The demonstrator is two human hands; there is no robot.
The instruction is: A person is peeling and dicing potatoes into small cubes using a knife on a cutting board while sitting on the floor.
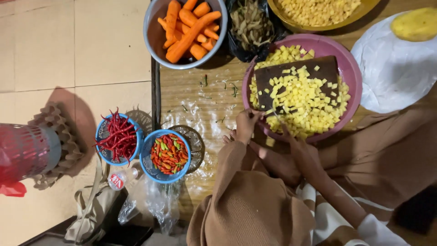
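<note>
Dicing step in hand, I judge: my left hand is curled shut at the near-left rim of the round pink plastic basin, seemingly pinning a yellow piece, though I can't tell just what it grips. My right hand is closed around a knife handle, thin blade angled up toward the dark rectangular cutting board lying in the basin. Small yellow vegetable cubes are heaped on the board and spill around it inside the basin. Next move likely calls for steady downward cuts with left fingertips tucked back from the edge, then pushing cubes off the board. Far: grey round bowl of peeled orange carrots, black bag of brownish peelings, yellow bowl of more diced cubes. Far right, a peeled yellow whole piece on white plastic sheet. Left, on the floor: blue basket of red chillies, blue basket of mixed red, green and orange chillies, a clear plastic bottle. Surface is a low wooden tabletop, wet, with green stem scraps; beige tiled floor left of it.
</note>
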